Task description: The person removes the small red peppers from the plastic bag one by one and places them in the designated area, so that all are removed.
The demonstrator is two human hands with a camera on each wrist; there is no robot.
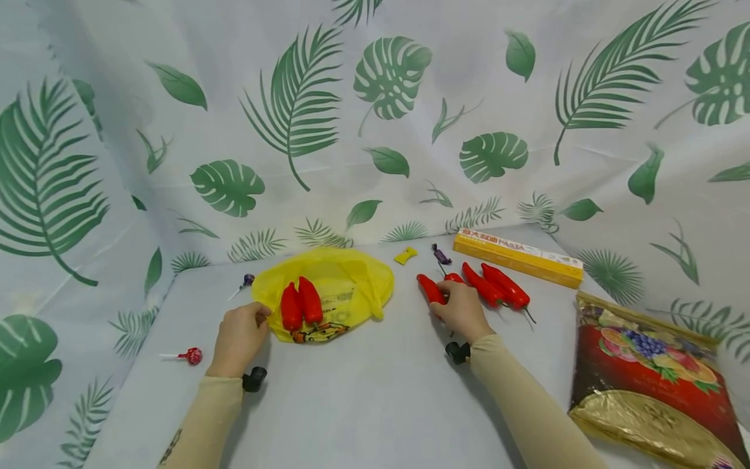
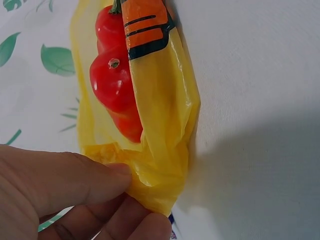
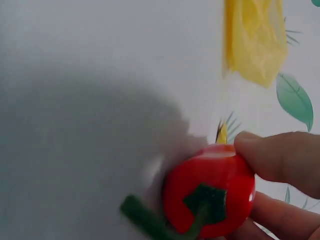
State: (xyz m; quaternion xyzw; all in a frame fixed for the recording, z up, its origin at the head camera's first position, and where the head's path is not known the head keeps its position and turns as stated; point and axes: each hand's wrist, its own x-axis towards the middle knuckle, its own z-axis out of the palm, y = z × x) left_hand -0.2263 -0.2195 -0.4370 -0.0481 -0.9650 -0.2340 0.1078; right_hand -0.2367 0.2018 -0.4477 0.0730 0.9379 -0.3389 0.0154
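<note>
My left hand (image 1: 239, 340) pinches the left edge of a yellow plastic bag (image 1: 357, 277) between thumb and fingers. Two red chili peppers (image 1: 291, 307) lie side by side on the bag; in the left wrist view part of the yellow plastic (image 2: 167, 110) covers the side of the red peppers (image 2: 114, 82). Right of the bag, my right hand (image 1: 464, 311) grips another red chili pepper (image 1: 430, 288), whose green stem (image 3: 206, 205) shows in the right wrist view. Just beyond that hand lie several more red chili peppers (image 1: 506, 286), one partly hidden by the fingers.
Behind the peppers lies a yellow pasta box (image 1: 518, 259). A large red and gold bag (image 1: 656, 378) fills the right side. Small wrapped candies, one yellow (image 1: 405, 255) and one purple (image 1: 441, 255), lie at the back. A red lollipop (image 1: 193, 355) and a purple lollipop (image 1: 248, 280) are at left.
</note>
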